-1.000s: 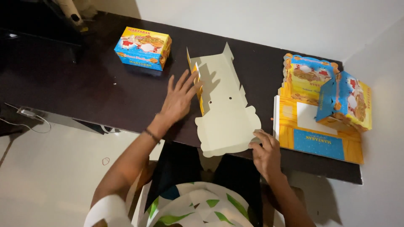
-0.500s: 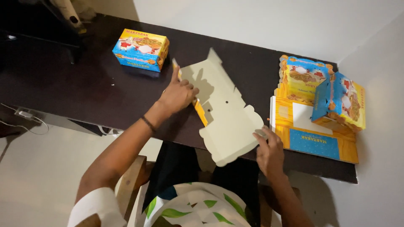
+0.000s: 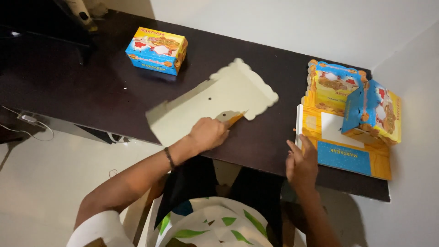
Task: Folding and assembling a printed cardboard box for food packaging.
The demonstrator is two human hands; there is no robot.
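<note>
Cream card is pinched in the closed fingers of the left hand (image 3: 208, 133): a flat box blank (image 3: 215, 103), plain side up, held tilted just over the dark table (image 3: 82, 87). Near it, the right hand (image 3: 302, 161) is open, fingers spread, holding nothing, its fingertips touching a stack of printed blanks (image 3: 347, 153). A folded box (image 3: 157, 50) sits well apart at the far left.

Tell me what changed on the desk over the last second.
The left hand swung the flat cardboard blank around to lie crosswise. The right hand let go of it and now hovers open. The folded box and the stack of boxes stayed put.
</note>
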